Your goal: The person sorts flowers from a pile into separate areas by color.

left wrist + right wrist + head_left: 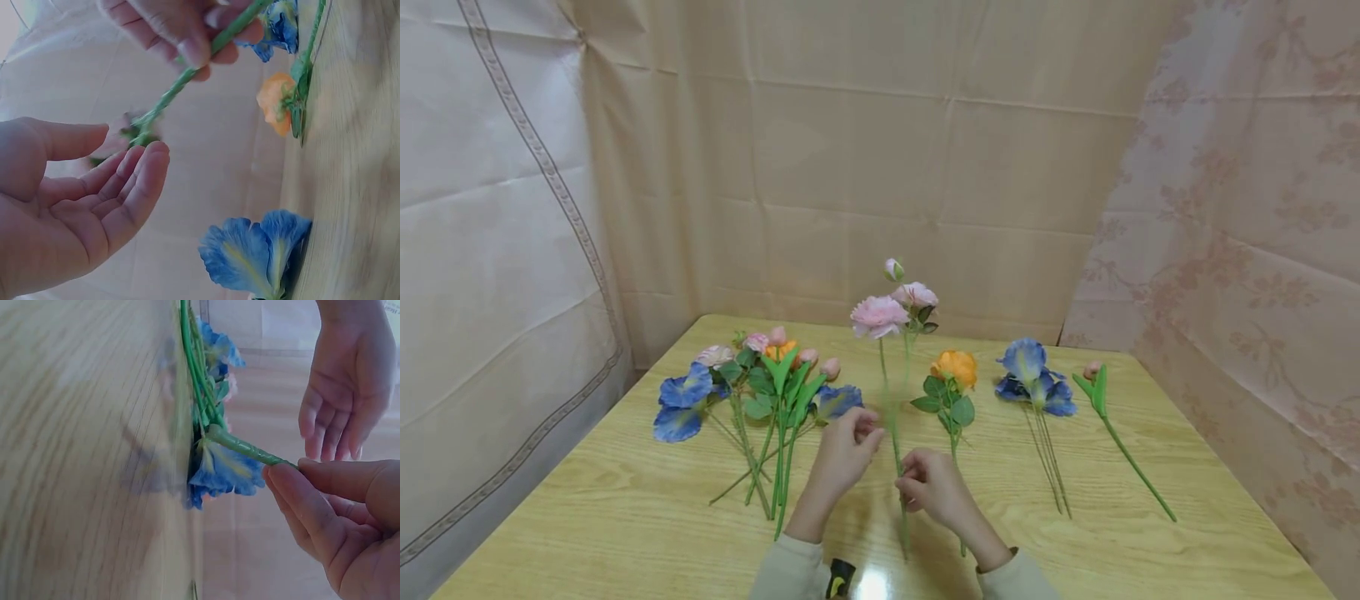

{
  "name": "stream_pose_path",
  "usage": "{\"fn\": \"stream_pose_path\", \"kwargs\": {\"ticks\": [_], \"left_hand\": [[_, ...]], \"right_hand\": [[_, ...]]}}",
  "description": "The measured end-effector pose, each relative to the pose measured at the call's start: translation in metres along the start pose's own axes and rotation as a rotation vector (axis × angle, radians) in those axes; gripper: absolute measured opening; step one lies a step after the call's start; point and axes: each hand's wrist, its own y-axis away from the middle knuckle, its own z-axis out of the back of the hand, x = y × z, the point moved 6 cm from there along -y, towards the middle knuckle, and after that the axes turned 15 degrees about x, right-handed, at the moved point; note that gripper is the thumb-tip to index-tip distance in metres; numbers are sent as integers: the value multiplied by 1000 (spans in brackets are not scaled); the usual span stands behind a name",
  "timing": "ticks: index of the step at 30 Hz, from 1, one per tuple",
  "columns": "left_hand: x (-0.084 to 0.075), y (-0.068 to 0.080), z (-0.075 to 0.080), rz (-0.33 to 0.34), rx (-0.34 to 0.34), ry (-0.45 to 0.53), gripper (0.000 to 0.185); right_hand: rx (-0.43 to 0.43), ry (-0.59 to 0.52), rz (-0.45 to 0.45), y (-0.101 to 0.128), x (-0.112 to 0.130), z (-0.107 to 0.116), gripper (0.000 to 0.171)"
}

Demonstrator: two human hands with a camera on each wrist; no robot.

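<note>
Between thumb and fingers, my right hand [938, 493] pinches the green stem [253, 450] of an artificial pink flower [880, 317]. The spray stands upright over the table's middle, with a second pink bloom [915, 295] and a bud [892, 269] at its top. My left hand [842, 454] is just left of the stem, higher up than the right. In the left wrist view its fingers [134, 194] are loosely bent, the palm faces up, and nothing is gripped. Beside the right hand lies an orange flower [955, 369] with green leaves.
On the wooden table [625, 500], a pile at left holds blue irises [683, 404], pink tulips [808, 357] and other flowers. To the right lie blue irises [1026, 367] and a single pink tulip [1092, 370]. A black and yellow object [840, 577] shows by the left sleeve. Cloth surrounds the table.
</note>
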Motion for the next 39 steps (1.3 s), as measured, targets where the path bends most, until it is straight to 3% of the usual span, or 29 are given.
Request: {"fn": "stream_pose_path", "kwargs": {"ticks": [6,14,24,30,39], "left_hand": [[3,2,2,-1,-1,-80,13],[4,3,1,7,34,-113,9],[9,3,-4,42,88,-143,12],[8,4,-5,27,101,-153,11],[8,4,-7,30,131,-166,10]], "right_hand": [[-35,10,-84,-3,-11,3,8],[-13,60,-181,-6,-24,3,8],[-35,126,-223,-11,-27,-2,15],[-35,197,-246,-15,-31,-3,18],[-7,137,-270,-18,-33,-7,19]]}}
